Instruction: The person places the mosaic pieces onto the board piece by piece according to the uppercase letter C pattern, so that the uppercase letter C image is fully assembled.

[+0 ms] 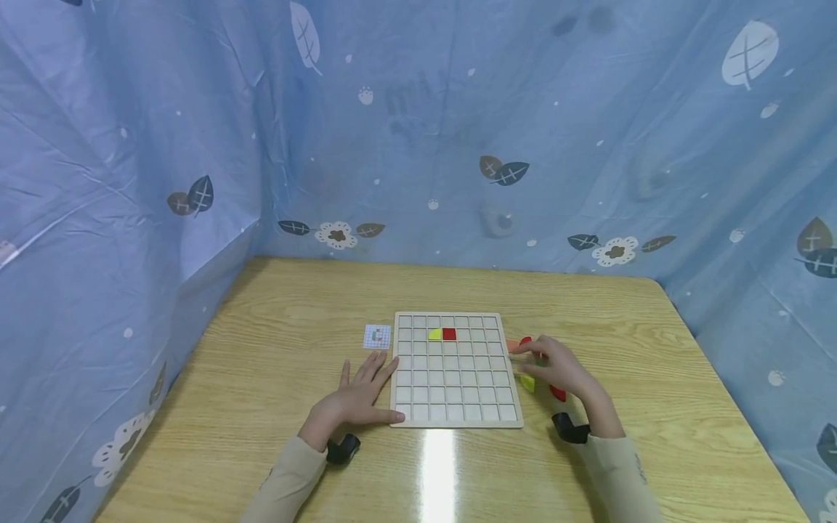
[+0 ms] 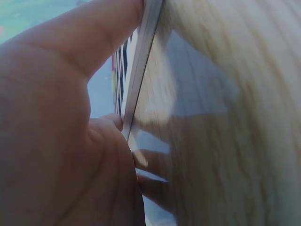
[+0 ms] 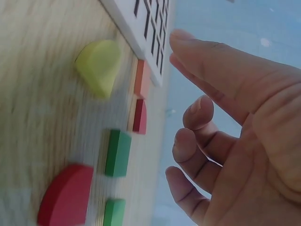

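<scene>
A pale gridded board (image 1: 458, 425) lies on the table, with a yellow quarter-round block (image 1: 436, 335) and a red square block (image 1: 449, 334) side by side in its second row. My left hand (image 1: 358, 396) rests spread along the board's left edge, thumb on the near corner. Over the loose blocks beyond the right edge hovers my right hand (image 1: 561, 367), thumb and forefinger extended, other fingers loosely bent, holding nothing. In the right wrist view, below it lie a yellow rounded block (image 3: 98, 68), an orange block (image 3: 141, 79), two red blocks (image 3: 67, 195) and two green blocks (image 3: 117, 153).
A small printed card (image 1: 376, 336) with a coloured pattern on a grid lies left of the board. The wooden table (image 1: 301, 305) is bordered by a blue leaf-print curtain (image 1: 418, 131) at the back and sides. Both wrists carry black devices (image 1: 571, 428).
</scene>
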Demonstrator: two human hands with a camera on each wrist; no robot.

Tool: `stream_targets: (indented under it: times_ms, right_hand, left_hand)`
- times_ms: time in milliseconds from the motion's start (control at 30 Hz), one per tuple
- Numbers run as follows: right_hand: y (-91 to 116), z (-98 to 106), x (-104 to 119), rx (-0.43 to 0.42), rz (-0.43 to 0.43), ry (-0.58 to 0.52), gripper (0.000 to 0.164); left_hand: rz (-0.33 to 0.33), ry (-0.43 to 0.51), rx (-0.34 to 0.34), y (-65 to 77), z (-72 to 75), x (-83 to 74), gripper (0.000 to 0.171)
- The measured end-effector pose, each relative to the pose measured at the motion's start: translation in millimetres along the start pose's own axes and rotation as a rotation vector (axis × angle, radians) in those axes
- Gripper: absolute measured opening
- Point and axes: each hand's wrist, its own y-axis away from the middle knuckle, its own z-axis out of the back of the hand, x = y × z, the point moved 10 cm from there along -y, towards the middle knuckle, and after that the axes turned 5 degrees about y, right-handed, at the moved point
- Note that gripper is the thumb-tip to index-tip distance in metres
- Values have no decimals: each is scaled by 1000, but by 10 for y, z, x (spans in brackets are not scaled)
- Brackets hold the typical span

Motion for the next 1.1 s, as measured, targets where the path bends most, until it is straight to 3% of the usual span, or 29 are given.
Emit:
stream_targets:
  times_ms: [500,1100]
  right_hand:
    - [266,-17,-78,20,3,78,29]
    - [291,-116,-136,49,14,50,33]
  left_hand:
    - [-18,5,11,-16,-38,23,99]
    - [-11,1,4,0,-15,3,97]
